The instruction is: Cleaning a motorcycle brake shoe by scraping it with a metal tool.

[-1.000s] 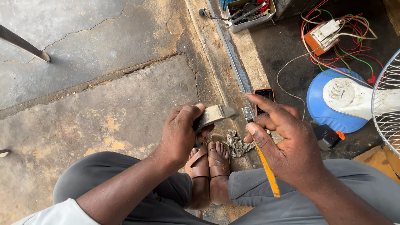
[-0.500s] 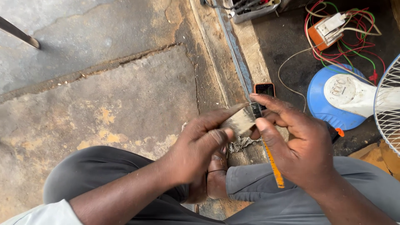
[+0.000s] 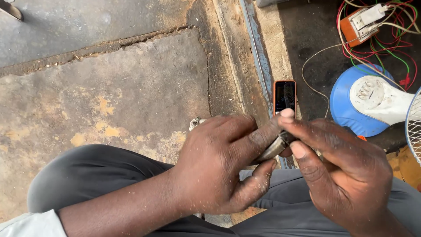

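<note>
My left hand [image 3: 219, 164] is wrapped around a flat grey metal piece [image 3: 271, 152]; only a short worn end shows between the fingers. My right hand [image 3: 346, 171] meets it from the right. Its thumb and forefinger pinch the dark tip of a thin tool [image 3: 288, 138] against the metal piece. The rest of that tool is hidden under the hand. Both hands are held over my lap, above my grey trouser legs [image 3: 101, 175].
A phone in an orange case [image 3: 284, 96] lies on the floor just beyond the hands. At the right stand a fan's blue and white base [image 3: 364, 103] and its wire grille [image 3: 414, 131]. An orange socket box [image 3: 362, 24] with tangled wires sits farther back. A blue metal rail [image 3: 258, 57] crosses the cracked concrete.
The hands have come together and closed over the metal piece, which now is nearly hidden. The tool's yellow handle has dropped out of sight. The view has shifted forward, away from my feet.
</note>
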